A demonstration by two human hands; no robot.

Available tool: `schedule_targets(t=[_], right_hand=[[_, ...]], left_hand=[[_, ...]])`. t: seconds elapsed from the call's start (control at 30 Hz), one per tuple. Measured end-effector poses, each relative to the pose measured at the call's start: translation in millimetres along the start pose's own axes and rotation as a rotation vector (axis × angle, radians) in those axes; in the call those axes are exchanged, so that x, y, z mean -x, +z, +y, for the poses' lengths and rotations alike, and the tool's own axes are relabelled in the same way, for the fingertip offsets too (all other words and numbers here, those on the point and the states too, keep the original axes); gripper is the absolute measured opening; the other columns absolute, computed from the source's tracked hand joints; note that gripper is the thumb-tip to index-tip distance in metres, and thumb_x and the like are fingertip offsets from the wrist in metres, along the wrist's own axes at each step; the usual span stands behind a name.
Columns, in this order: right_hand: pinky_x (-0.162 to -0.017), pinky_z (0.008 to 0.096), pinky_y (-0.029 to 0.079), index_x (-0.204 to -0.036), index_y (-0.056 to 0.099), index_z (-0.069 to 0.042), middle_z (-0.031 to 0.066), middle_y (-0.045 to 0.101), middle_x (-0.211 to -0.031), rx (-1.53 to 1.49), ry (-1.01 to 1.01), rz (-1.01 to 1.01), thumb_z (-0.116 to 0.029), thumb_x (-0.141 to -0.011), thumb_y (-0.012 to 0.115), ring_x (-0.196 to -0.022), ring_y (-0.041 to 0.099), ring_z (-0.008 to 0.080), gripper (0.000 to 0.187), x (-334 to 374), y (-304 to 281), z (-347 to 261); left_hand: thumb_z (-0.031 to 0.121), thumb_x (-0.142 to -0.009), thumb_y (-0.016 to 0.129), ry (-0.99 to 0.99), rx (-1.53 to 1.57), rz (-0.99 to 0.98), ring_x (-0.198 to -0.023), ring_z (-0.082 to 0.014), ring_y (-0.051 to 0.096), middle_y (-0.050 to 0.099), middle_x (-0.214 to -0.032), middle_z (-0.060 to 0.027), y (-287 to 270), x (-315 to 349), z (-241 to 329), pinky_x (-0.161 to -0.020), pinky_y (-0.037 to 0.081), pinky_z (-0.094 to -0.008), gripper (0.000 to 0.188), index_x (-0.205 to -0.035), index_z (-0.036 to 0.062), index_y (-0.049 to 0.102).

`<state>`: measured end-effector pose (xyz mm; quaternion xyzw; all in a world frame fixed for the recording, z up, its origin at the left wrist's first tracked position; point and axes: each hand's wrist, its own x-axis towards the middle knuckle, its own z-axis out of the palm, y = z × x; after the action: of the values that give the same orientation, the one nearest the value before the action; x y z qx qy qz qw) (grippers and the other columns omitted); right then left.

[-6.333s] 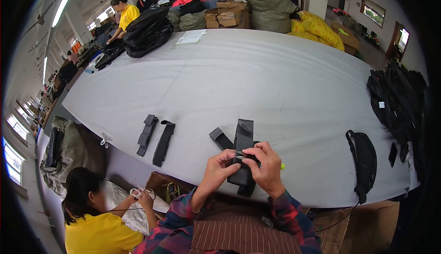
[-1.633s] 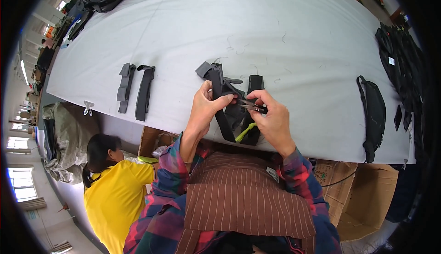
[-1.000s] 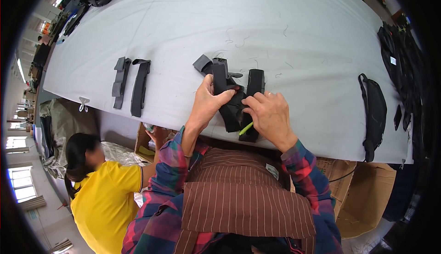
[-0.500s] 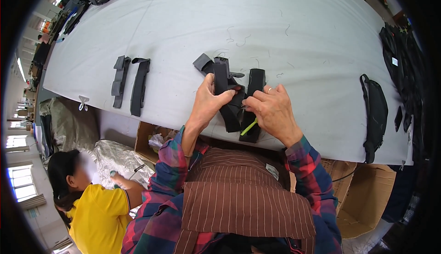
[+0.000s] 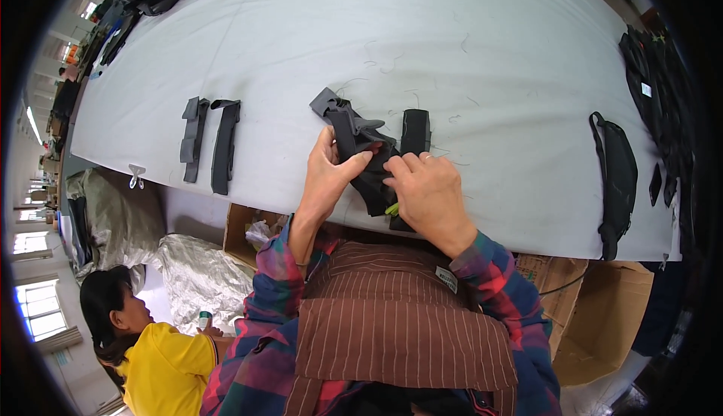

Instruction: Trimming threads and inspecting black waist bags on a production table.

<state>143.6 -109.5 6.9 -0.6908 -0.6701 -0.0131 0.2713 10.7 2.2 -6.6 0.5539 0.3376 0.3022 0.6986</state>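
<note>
My left hand [image 5: 329,179] is closed on a folded black fabric strap piece [image 5: 369,186], its thumb pressed on the near face. The piece stands tilted above the table, with a grey flap [image 5: 325,100] at its far left end. Close against its right side, my right hand [image 5: 429,194] has its fingers drawn together at the fabric's edge. Below those fingers pokes out a thin yellow-green tool [image 5: 392,210], mostly hidden by the hand. Partly under my right hand lies another black strap piece [image 5: 416,130], flat on the table.
Two narrow black strips [image 5: 193,141] lie to the left on the white-covered table [image 5: 286,47]. At right are a black waist pouch [image 5: 616,182] and a pile of black items [image 5: 655,100]. Cardboard boxes [image 5: 602,318] stand below the edge. A person in yellow [image 5: 162,367] is at lower left.
The strap piece in my left hand has turned and shifted slightly left. My right hand has moved left and nearer to me, covering more of the yellow-green tool.
</note>
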Motion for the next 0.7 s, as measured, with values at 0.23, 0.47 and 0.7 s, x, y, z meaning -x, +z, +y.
schedule_targets(t=[0.23, 0.47, 0.7], right_hand=[[-0.059, 0.0336, 0.038, -0.077, 0.056, -0.009, 0.0032, 0.056, -0.069, 0.149, -0.026, 0.024, -0.009, -0.069, 0.059, -0.068, 0.055, 0.0197, 0.009, -4, 12, -11], [-0.058, 0.0329, 0.036, -0.074, 0.054, -0.01, 0.0026, 0.052, -0.065, 0.147, -0.063, 0.043, -0.01, -0.071, 0.058, -0.067, 0.053, 0.019, 0.006, -5, 20, -7], [-0.059, 0.0326, 0.036, -0.075, 0.054, -0.009, 0.003, 0.052, -0.066, 0.108, -0.084, 0.083, -0.009, -0.072, 0.057, -0.067, 0.052, 0.019, 0.004, -3, 22, -6]], left_hand=[[0.003, -0.078, 0.065, 0.035, -0.032, 0.005, -0.092, -0.0117, 0.057, 0.058, -0.101, -0.0085, 3, 6, 5, -0.08, 0.048, -0.0261, 0.035, -0.107, -0.0008, 0.046], [0.004, -0.078, 0.065, 0.018, -0.04, 0.015, -0.09, -0.0116, 0.057, 0.059, -0.1, -0.0093, 3, 6, 5, -0.079, 0.048, -0.0261, 0.035, -0.106, -0.001, 0.046], [0.004, -0.078, 0.065, 0.021, -0.054, 0.019, -0.09, -0.0115, 0.057, 0.059, -0.099, -0.0092, 3, 8, 6, -0.079, 0.048, -0.0264, 0.034, -0.106, -0.0009, 0.046]])
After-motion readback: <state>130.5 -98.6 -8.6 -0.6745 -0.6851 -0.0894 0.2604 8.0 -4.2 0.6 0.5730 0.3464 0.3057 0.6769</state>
